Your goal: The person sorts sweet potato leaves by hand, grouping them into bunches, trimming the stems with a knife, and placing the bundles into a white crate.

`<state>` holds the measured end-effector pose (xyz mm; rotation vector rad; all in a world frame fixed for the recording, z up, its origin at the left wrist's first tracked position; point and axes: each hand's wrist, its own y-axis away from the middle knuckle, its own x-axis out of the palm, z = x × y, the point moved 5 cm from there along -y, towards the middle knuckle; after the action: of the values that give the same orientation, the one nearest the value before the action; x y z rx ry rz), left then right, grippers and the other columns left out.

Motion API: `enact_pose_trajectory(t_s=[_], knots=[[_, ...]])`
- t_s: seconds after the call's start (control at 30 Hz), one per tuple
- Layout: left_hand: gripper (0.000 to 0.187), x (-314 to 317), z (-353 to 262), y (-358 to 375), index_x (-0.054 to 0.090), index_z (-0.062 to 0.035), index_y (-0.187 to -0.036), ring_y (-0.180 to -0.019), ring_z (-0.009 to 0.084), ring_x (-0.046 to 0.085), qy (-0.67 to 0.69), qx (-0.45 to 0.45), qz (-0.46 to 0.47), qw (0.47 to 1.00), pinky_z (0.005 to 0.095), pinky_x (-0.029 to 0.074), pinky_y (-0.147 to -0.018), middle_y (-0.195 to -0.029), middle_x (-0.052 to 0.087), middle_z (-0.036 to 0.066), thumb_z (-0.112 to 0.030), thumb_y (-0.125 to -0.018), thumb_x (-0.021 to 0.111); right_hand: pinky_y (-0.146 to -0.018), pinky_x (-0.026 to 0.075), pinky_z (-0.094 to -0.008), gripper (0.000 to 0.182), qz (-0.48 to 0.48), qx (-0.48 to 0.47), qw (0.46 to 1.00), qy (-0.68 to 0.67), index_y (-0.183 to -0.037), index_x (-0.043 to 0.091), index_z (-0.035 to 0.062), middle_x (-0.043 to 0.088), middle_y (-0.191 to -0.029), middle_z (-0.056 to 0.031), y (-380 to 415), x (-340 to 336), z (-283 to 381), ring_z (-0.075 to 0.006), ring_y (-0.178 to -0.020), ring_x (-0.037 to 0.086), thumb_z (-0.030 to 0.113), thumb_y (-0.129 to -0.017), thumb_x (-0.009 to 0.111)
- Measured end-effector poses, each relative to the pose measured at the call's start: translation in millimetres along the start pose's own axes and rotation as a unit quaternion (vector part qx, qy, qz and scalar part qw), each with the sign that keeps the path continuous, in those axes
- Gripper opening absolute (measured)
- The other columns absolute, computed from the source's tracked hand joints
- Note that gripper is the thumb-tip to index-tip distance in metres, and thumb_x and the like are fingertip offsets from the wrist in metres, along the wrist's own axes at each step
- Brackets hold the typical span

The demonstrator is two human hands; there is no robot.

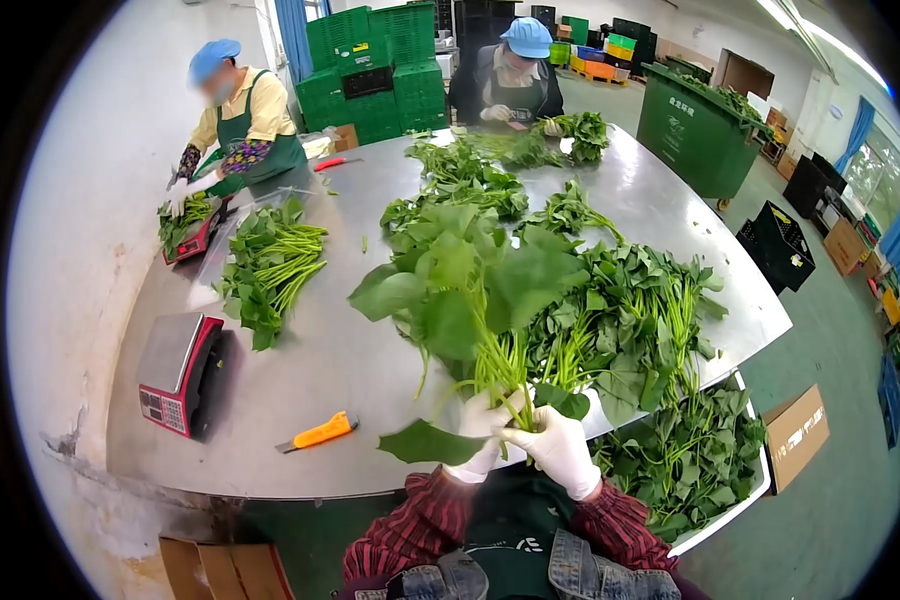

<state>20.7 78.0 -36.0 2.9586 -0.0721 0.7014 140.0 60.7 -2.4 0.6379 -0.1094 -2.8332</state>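
A bunch of leafy green stems (485, 330) stands upright near the front edge of the metal table. Around its lower stems, my white-gloved left hand (478, 435) is closed. My gloved right hand (558, 447) is also closed on the stem ends, touching the left. One large leaf (430, 443) hangs out beside my left hand. Just beyond and to the right lies a big heap of leafy stems (650, 320). An orange knife (325, 431) rests on the table to the left, its blade pointing left.
A red scale (181, 375) sits on the metal table (340, 365) at left, near a laid bundle (275, 265). A white crate (760, 470) of greens stands at right. Two co-workers (255, 120) work across the table, one at another scale (202, 235). A green bin (690, 130) stands behind.
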Motion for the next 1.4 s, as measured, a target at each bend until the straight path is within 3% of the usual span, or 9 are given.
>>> enact_pose_trajectory(t_s=[0.13,0.17,0.5,0.57,0.63,0.8,0.87,1.1,1.4], knots=[[0.017,2,-2,-5,0.059,-0.0016,-0.100,-0.068,0.0078,0.055,-0.163,0.210,0.009,0.964,0.0210,0.044,-0.059,-0.083,0.060,0.001,-0.014,-0.088,0.059,-0.044,0.039,-0.0212,0.029,-0.152,-0.157,0.975,0.024,-0.071,0.057,-0.0014,0.057,-0.057,-0.0027,2,0,-12,-0.0040,-0.048,0.047,0.023,-0.080,0.070],[0.016,9,-6,7,0.058,-0.0037,-0.096,-0.061,0.0058,0.051,-0.020,-0.038,-0.007,0.999,0.0181,0.038,-0.049,-0.077,0.058,0.000,-0.016,-0.087,0.062,-0.044,0.038,-0.0212,0.028,-0.164,-0.121,0.976,-0.069,-0.070,0.056,-0.0008,0.056,-0.057,-0.0019,4,-3,-16,-0.0038,-0.048,0.045,0.021,-0.083,0.067],[0.014,56,-11,31,0.053,-0.0081,-0.082,-0.049,0.0042,0.040,0.090,-0.042,0.064,0.993,0.0173,0.028,-0.044,-0.065,0.049,-0.003,-0.014,-0.082,0.066,-0.040,0.032,-0.0206,0.028,-0.247,-0.031,0.930,-0.271,-0.067,0.047,0.0044,0.045,-0.055,0.0023,55,-28,-5,-0.0034,-0.045,0.038,0.016,-0.089,0.060],[0.015,50,-18,31,0.052,-0.0082,-0.080,-0.048,0.0046,0.039,0.119,0.004,0.034,0.992,0.0179,0.028,-0.044,-0.064,0.048,-0.003,-0.014,-0.082,0.066,-0.042,0.033,-0.0212,0.014,-0.389,-0.167,0.904,0.061,-0.075,0.057,0.0027,0.048,-0.057,0.0005,66,-60,6,-0.0067,-0.048,0.044,0.010,-0.087,0.060],[0.018,35,-44,29,0.048,-0.0091,-0.072,-0.050,0.0068,0.038,0.169,0.082,-0.008,0.982,0.0201,0.029,-0.045,-0.063,0.046,-0.001,-0.012,-0.083,0.063,-0.040,0.030,-0.0193,0.026,-0.414,-0.021,0.875,-0.250,-0.070,0.052,0.0074,0.048,-0.058,0.0017,61,-107,-26,-0.0033,-0.045,0.039,0.023,-0.091,0.055],[0.018,-47,-102,28,0.048,-0.0082,-0.074,-0.057,0.0120,0.046,0.114,0.224,-0.084,0.964,0.0234,0.036,-0.052,-0.069,0.048,0.002,-0.014,-0.090,0.056,-0.052,0.047,-0.0413,0.052,-0.412,0.170,0.739,0.505,-0.063,0.054,-0.0029,0.059,-0.061,-0.0206,74,-238,-169,-0.0332,-0.055,0.060,0.045,-0.080,0.065],[0.014,-84,-104,39,0.050,-0.0074,-0.081,-0.051,0.0109,0.045,0.047,0.199,-0.248,0.947,0.0216,0.034,-0.046,-0.069,0.050,0.003,-0.016,-0.090,0.057,-0.053,0.046,-0.0451,0.053,-0.421,0.210,0.749,0.466,-0.063,0.054,-0.0015,0.059,-0.060,-0.0204,86,-241,-156,-0.0389,-0.057,0.059,0.048,-0.079,0.065],[0.016,-117,-74,42,0.054,-0.0066,-0.099,-0.043,0.0074,0.033,0.194,0.126,-0.204,0.951,0.0215,0.026,-0.042,-0.060,0.045,0.000,-0.020,-0.092,0.055,-0.048,0.042,-0.0364,0.028,-0.169,-0.248,0.897,0.323,-0.068,0.056,0.0072,0.049,-0.056,-0.0117,-1,-29,3,-0.0236,-0.049,0.053,0.026,-0.087,0.059],[0.024,-128,-74,51,0.055,-0.0077,-0.112,-0.037,0.0080,0.024,0.253,0.164,-0.132,0.944,0.0229,0.022,-0.040,-0.045,0.027,-0.004,-0.023,-0.095,0.048,-0.061,0.049,-0.0399,0.017,-0.093,-0.206,0.885,0.407,-0.076,0.056,0.0044,0.061,-0.067,-0.0166,-184,83,8,-0.0338,-0.067,0.062,0.018,-0.086,0.053]])
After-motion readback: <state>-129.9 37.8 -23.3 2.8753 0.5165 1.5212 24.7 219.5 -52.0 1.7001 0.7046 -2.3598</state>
